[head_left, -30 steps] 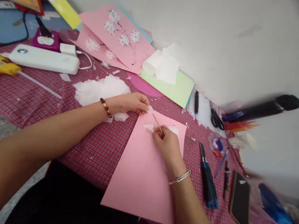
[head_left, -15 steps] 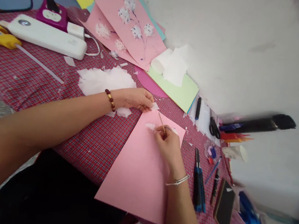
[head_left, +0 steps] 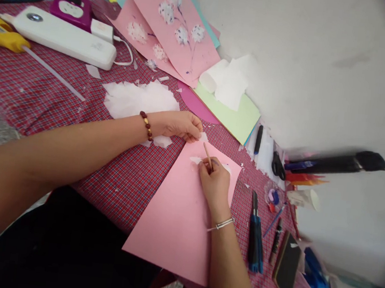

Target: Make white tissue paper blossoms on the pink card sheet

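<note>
A pink paper sheet (head_left: 170, 219) lies slanted on the checked cloth. My left hand (head_left: 186, 126) is closed at its far edge, pinching a small white paper piece (head_left: 203, 137) between thumb and fingers. Over the sheet's upper part, my right hand (head_left: 216, 185) grips a thin wooden stick (head_left: 207, 149) like a pen, its upper end pointing toward the left hand. The stick's lower end is hidden by the fingers. Beside the right fingertips, a white paper bit (head_left: 196, 160) rests on the pink sheet; another white bit (head_left: 226, 168) shows behind that hand.
A pile of white paper pieces (head_left: 138, 97) lies beyond my left forearm. Finished-looking flower sheets (head_left: 202, 53) lean at the back. A box cutter (head_left: 254, 242), scissors (head_left: 278, 166) and a paint dish (head_left: 273, 196) lie right. A yellow glue gun (head_left: 4, 37) and white power bank (head_left: 64, 36) lie left.
The view has shifted slightly. My right hand has turned a little, and more of the stick's upper part now shows above its fingers. The left hand keeps its pinch on the paper piece.
</note>
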A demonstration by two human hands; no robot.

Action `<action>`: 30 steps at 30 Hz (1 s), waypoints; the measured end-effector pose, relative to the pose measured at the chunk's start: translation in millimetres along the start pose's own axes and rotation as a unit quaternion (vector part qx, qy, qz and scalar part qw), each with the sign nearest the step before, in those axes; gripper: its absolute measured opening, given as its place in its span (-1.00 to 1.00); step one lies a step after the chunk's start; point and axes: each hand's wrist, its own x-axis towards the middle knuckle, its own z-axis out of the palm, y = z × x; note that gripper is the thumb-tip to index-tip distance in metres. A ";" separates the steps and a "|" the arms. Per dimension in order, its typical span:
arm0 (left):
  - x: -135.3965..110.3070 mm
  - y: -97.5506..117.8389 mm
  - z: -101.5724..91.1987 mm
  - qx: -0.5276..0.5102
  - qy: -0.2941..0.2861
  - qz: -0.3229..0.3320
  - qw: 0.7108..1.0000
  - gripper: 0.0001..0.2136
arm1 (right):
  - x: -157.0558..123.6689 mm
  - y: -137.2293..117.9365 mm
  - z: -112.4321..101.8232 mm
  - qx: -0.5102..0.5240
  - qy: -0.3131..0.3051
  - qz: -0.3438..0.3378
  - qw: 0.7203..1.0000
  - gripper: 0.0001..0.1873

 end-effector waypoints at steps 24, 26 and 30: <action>-22.9 2.4 47.1 0.694 -0.102 0.310 0.642 -0.79 | -29.2 18.2 -43.8 0.427 0.114 0.066 0.895 -0.63; -24.7 4.2 48.9 0.699 -0.111 0.306 0.638 -0.78 | -27.3 15.8 -35.9 0.443 0.110 0.066 0.887 -0.65; -27.2 5.6 50.9 0.707 -0.123 0.301 0.629 -0.76 | -24.2 13.2 -25.0 0.450 0.093 0.063 0.886 -0.64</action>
